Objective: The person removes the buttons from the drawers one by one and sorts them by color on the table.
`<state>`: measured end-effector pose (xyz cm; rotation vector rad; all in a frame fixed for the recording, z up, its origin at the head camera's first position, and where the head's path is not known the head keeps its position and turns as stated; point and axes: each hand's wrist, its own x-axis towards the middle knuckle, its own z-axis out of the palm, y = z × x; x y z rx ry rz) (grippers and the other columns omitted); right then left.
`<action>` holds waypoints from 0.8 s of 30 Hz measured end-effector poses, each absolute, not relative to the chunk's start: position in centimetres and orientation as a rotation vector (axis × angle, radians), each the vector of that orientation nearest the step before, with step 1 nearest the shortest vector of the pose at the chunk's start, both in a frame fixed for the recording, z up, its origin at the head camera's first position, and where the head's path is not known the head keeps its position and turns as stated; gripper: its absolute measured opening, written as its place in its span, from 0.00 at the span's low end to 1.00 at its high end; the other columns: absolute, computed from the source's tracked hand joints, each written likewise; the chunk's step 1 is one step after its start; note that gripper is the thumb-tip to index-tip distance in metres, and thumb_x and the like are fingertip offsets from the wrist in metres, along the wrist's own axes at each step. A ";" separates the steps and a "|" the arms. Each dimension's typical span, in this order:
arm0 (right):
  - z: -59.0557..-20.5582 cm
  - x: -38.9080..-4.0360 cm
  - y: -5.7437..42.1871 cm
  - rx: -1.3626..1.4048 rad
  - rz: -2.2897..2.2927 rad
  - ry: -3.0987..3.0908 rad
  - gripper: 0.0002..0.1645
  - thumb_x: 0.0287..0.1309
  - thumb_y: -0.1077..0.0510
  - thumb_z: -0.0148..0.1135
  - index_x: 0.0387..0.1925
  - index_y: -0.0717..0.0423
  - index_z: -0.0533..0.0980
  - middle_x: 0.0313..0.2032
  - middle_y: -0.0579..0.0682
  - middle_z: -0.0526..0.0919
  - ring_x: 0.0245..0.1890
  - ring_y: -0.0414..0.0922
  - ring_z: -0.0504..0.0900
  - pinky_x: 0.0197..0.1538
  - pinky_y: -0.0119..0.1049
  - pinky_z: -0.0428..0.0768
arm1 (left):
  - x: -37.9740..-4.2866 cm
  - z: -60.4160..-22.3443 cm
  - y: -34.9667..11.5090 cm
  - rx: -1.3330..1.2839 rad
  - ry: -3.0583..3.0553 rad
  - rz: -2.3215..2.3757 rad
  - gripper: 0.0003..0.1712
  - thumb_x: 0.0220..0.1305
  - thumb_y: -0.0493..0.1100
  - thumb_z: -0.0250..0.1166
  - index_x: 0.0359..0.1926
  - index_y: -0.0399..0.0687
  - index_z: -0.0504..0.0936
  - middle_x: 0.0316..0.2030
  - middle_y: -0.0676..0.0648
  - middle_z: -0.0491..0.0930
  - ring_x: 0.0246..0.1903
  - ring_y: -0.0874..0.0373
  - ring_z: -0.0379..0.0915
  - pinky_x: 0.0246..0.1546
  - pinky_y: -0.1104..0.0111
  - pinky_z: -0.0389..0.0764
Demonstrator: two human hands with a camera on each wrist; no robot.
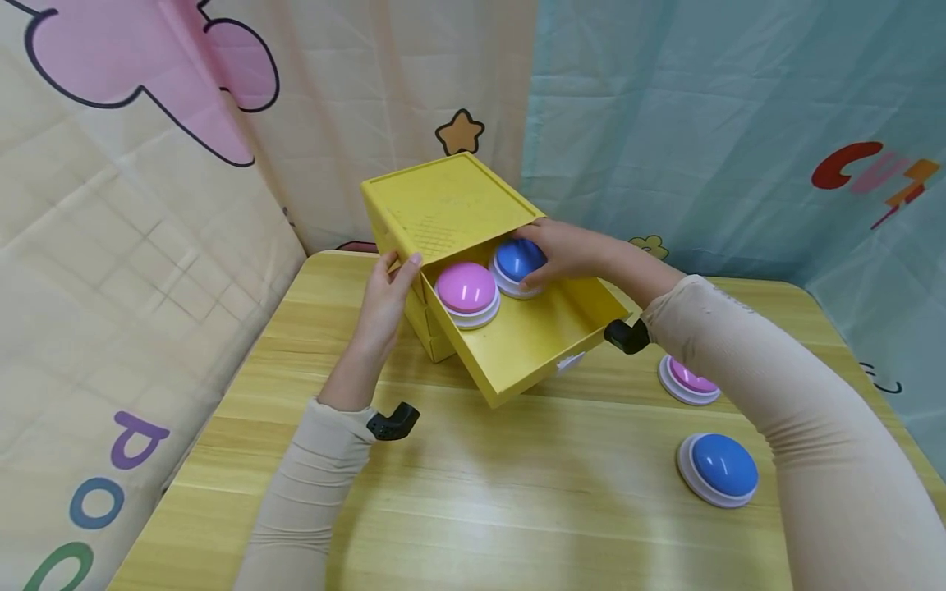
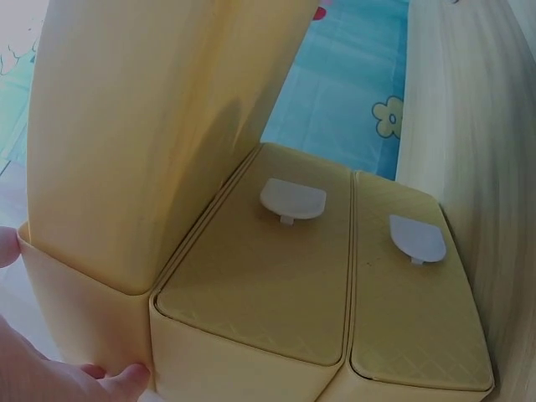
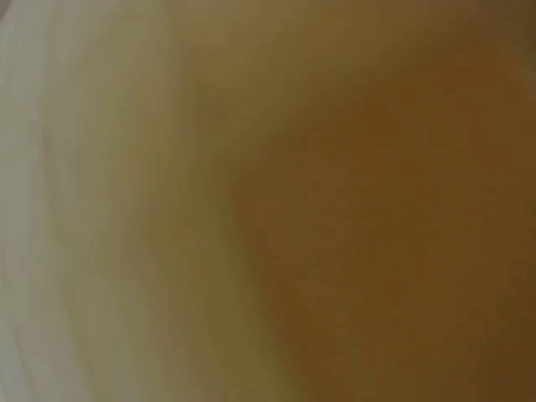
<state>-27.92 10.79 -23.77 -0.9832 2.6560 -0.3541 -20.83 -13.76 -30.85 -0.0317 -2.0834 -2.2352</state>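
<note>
A yellow drawer cabinet (image 1: 451,205) stands on the table with its top drawer (image 1: 532,336) pulled out. Inside the drawer, a pink push button (image 1: 467,289) on a white base sits at the left. Beside it, toward the back, is a blue push button (image 1: 517,259). My right hand (image 1: 565,250) reaches into the drawer and grips this blue button, fingers and thumb round its sides. With my left hand (image 1: 388,287) I hold the cabinet's left front edge, thumb near the top corner. The left wrist view shows two closed lower drawers (image 2: 255,268) with white pull tabs. Blur fills the right wrist view.
On the wooden table (image 1: 473,492), right of the drawer, lie another pink button (image 1: 691,382), partly hidden by my right sleeve, and another blue button (image 1: 724,465). Printed curtains (image 1: 665,107) hang behind and to the left of the table.
</note>
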 end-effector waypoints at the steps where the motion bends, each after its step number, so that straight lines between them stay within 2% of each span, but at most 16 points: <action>1: -23.9 -27.9 10.7 -0.973 -0.347 2.672 0.45 0.48 0.51 0.67 0.63 0.64 0.57 0.59 0.63 0.59 0.55 0.55 0.62 0.57 0.47 0.63 | -20.8 -30.9 -13.7 -0.029 -2.081 -2.235 0.43 0.63 0.53 0.54 0.67 0.36 0.43 0.61 0.39 0.54 0.60 0.52 0.52 0.60 0.62 0.53; 10: -24.2 -27.5 10.7 -0.996 -0.350 2.765 0.43 0.41 0.51 0.71 0.55 0.70 0.65 0.51 0.63 0.66 0.48 0.54 0.65 0.52 0.45 0.68 | -20.9 -31.0 -13.7 -0.025 -2.081 -2.228 0.43 0.63 0.53 0.54 0.67 0.36 0.43 0.62 0.39 0.53 0.60 0.52 0.52 0.60 0.62 0.53; 17: -23.2 -26.5 11.5 -1.021 -0.443 2.745 0.40 0.40 0.52 0.69 0.54 0.67 0.67 0.50 0.60 0.68 0.47 0.52 0.66 0.50 0.44 0.69 | -20.9 -31.0 -13.6 -0.025 -2.066 -2.237 0.42 0.64 0.52 0.54 0.67 0.35 0.44 0.61 0.39 0.55 0.59 0.53 0.54 0.59 0.63 0.55; 24: -22.0 -25.3 13.0 -1.028 -0.591 2.746 0.38 0.41 0.54 0.70 0.55 0.63 0.67 0.53 0.59 0.65 0.49 0.53 0.66 0.51 0.47 0.69 | -21.0 -31.0 -13.6 -0.031 -2.056 -2.244 0.41 0.64 0.52 0.54 0.66 0.35 0.45 0.60 0.39 0.56 0.59 0.54 0.54 0.59 0.63 0.55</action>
